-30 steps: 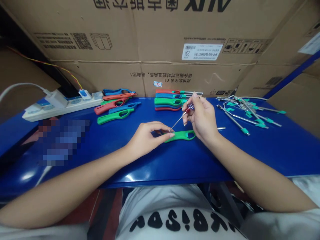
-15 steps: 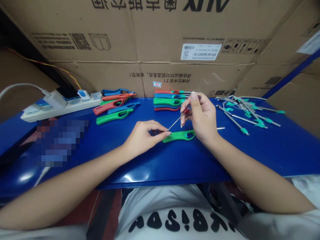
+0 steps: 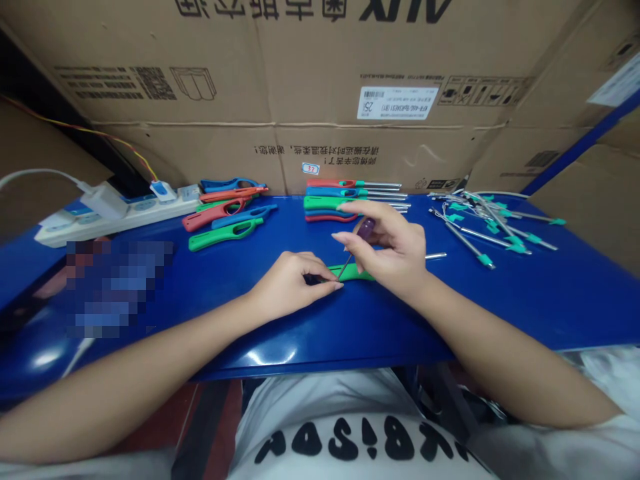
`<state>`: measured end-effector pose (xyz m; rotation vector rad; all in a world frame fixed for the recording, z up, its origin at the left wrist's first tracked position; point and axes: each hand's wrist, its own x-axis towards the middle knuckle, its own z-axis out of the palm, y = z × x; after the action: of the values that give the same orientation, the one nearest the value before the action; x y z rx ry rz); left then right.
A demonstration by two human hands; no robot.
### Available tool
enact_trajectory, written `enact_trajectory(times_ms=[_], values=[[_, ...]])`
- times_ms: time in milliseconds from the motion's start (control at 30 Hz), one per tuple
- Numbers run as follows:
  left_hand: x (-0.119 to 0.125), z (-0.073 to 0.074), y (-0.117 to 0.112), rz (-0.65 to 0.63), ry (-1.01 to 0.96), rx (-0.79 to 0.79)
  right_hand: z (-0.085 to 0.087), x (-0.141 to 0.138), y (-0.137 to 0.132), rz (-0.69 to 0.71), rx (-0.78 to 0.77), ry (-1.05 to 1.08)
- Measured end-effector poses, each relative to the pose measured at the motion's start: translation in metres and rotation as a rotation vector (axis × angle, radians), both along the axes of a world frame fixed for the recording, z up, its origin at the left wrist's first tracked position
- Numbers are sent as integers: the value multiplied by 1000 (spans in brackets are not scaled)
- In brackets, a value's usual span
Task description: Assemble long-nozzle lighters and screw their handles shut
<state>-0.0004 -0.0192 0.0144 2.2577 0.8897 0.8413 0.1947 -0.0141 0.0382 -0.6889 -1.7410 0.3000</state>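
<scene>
My right hand (image 3: 393, 247) grips a screwdriver with a dark purple-red handle (image 3: 367, 229), its thin shaft slanting down to the left. The tip meets a green gas lighter (image 3: 356, 272) lying on the blue table. Thumb and index finger of my left hand (image 3: 290, 283) are pinched together at that tip, over the lighter's left part; what lies between them is hidden. My right hand covers the lighter's trigger end. A metal tube (image 3: 436, 256) shows beyond it on the right.
Behind my hands lies a stack of lighters with metal tubes (image 3: 327, 202). Coloured lighter handles (image 3: 225, 235) lie to the left by a white power strip (image 3: 125, 220). Loose metal tubes with teal pieces (image 3: 480, 227) are heaped at the right. A cardboard wall (image 3: 280, 87) closes the back.
My right hand has moved left and tilted the screwdriver steeper, now covering more of the lighter. The fingers of my left hand have lowered slightly with the tip.
</scene>
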Motion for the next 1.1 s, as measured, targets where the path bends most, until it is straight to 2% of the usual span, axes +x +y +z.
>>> enact_trajectory(times_ms=[100, 167, 267, 333, 600, 700, 767, 900, 1100], values=[[0, -1, 0, -17, -5, -7, 2, 2, -3, -34, 125, -73], [-1, -2, 2, -13, -3, -13, 4, 4, -3, 56, 57, -111], [-1, -3, 3, -14, 13, -28, 5, 6, 0, 252, -131, -169], [-2, -4, 4, -19, 15, -37, 4, 7, 4, 307, -203, -178], [-1, -4, 7, -20, -15, -62, -2, 4, 9, 162, -122, -91], [-3, -5, 11, 17, -46, 5, -5, 3, 9, 139, -151, -37], [-5, -5, 15, 38, 1, 66, -8, 2, 10, 124, -157, -10], [-9, -8, 18, -16, 119, 68, -13, 1, 11, 115, -169, 23], [-8, -12, 18, -85, 114, 44, -15, -1, 11, 104, -123, -11]])
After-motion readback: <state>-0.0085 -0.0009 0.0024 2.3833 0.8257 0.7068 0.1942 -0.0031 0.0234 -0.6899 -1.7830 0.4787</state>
